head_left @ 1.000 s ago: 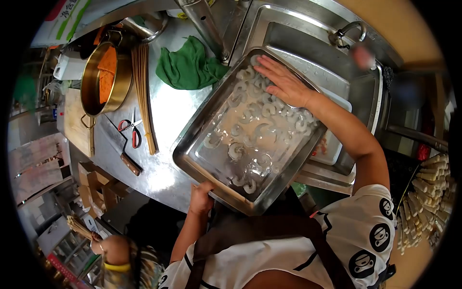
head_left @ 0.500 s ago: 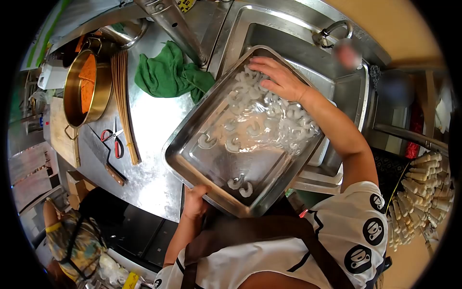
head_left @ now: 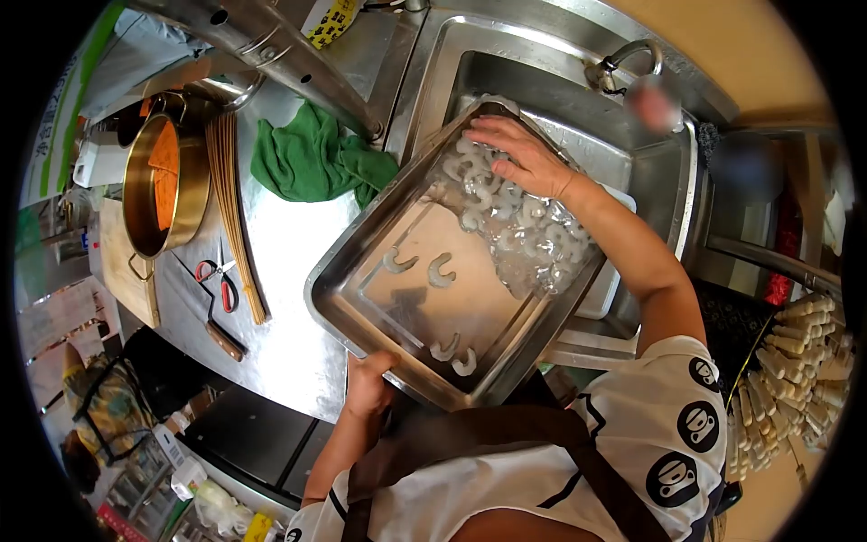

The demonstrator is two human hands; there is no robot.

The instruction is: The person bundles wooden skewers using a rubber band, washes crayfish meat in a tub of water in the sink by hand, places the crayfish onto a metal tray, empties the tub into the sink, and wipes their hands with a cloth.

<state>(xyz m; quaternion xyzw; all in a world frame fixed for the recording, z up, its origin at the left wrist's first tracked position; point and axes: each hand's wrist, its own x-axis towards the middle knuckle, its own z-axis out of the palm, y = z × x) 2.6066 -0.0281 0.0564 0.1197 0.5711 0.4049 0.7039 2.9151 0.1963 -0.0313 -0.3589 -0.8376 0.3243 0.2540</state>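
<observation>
A deep rectangular metal tray (head_left: 388,312) is tilted, its far end down over the sink. Peeled grey shrimp (head_left: 533,235) lie heaped with water at the low far end, while a few loose shrimp (head_left: 441,271) rest on the tray's bare bottom nearer me. My left hand (head_left: 368,381) is wrapped around the tray's near-left rim. At the far end, my right hand (head_left: 524,161) has its fingers stretched out over the shrimp, close to the far rim; the palm side is hidden.
The metal sink (head_left: 668,194) has a faucet (head_left: 637,54) at the back. On the left counter are a green cloth (head_left: 312,154), bamboo sticks (head_left: 237,217), red-handled scissors (head_left: 219,271), a knife (head_left: 221,339) and a gold pot (head_left: 185,194). Another person (head_left: 113,406) is at lower left.
The tray's far end has dipped lower. Water has drawn away from the near part, baring the bottom, and gathered with the shrimp at the far side. Both hands keep their places on the tray.
</observation>
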